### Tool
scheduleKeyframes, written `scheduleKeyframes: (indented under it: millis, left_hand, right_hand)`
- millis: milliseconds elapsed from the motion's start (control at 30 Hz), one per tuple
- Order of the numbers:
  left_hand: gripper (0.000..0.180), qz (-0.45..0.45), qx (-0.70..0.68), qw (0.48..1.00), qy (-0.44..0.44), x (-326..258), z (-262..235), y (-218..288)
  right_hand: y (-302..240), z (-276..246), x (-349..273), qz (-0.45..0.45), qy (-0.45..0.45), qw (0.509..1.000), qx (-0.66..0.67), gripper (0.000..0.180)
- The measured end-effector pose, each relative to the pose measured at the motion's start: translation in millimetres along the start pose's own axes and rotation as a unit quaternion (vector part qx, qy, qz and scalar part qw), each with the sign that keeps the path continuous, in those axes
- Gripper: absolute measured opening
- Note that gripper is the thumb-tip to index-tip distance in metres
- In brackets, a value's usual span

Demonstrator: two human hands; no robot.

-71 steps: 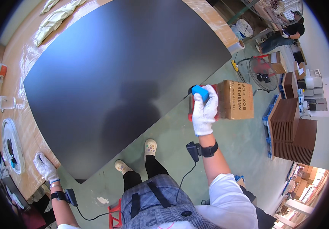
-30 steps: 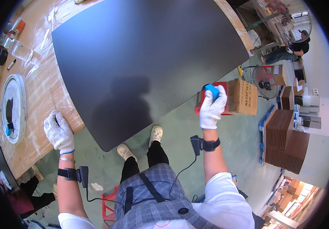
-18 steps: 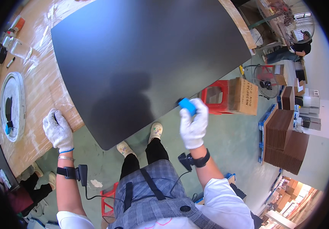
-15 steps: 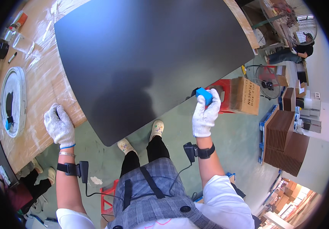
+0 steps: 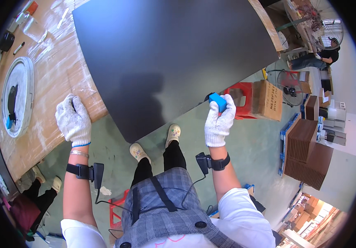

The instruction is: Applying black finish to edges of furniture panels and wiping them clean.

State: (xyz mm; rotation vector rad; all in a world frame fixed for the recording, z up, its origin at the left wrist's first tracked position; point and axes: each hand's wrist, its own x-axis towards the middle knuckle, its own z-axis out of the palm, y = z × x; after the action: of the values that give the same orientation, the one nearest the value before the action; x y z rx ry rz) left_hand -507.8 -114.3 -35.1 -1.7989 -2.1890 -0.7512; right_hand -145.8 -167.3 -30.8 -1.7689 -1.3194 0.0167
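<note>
A large dark, smooth panel [image 5: 178, 45] lies on the wooden table [image 5: 56, 97], its near corner jutting past the edge. My right hand [image 5: 220, 124], in a white knit glove, pinches a small blue block [image 5: 218, 102] with a black part at its far side. That black part is at the panel's right-hand near edge; whether it touches cannot be told. My left hand [image 5: 74, 122], gloved too, is at the table's near edge, left of the panel. Its fingers are curled in with nothing visible in them.
On the table's left are a round whitish tray [image 5: 30, 74] holding a black and blue piece, a marker [image 5: 19, 48] and a clear jar [image 5: 33, 29]. A red stool [image 5: 247, 94] and cardboard box [image 5: 268, 101] stand at right. Another person [image 5: 320, 58] sits far right.
My left hand has moved right and a little farther away. My right hand has shifted slightly left with the blue block. The table and panel appear farther up and right in view.
</note>
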Motion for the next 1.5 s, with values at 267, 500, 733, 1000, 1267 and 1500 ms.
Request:
scheduleKeyframes:
  millis: [267,500,733,1000,1267,1500]
  left_hand:
    - [0.018,0.004,0.001,1.0,-0.021,-1.9,-2.5,3.9]
    - [0.018,-0.019,-0.011,0.999,-0.027,-0.7,-6.7,2.5]
    - [0.019,-0.027,-0.012,0.999,-0.016,-1.6,-3.1,-0.2]
    - [0.015,-0.016,-0.027,0.999,0.005,-2.6,-0.6,0.1]
    - [0.013,-0.028,-0.032,0.999,0.003,-3.3,-3.0,-2.4]
    - [0.012,-0.021,-0.032,0.999,-0.006,-2.8,-2.7,-1.6]
  right_hand:
    - [-80.0,13.6,-97.5,-0.092,-0.142,0.981,0.097,0.042]
    - [-59.6,12.7,-67.6,-0.014,-0.034,0.999,0.031,0.037]
    - [-118.6,23.2,-132.6,-0.148,-0.17,0.968,0.113,0.047]
    - [-110.8,22.2,-127.9,-0.135,-0.121,0.983,0.015,0.047]
    - [-124.2,25.2,-141.9,-0.201,-0.115,0.973,0.004,0.054]
    - [-144.5,32.4,-151.5,-0.222,-0.154,0.962,0.045,0.054]
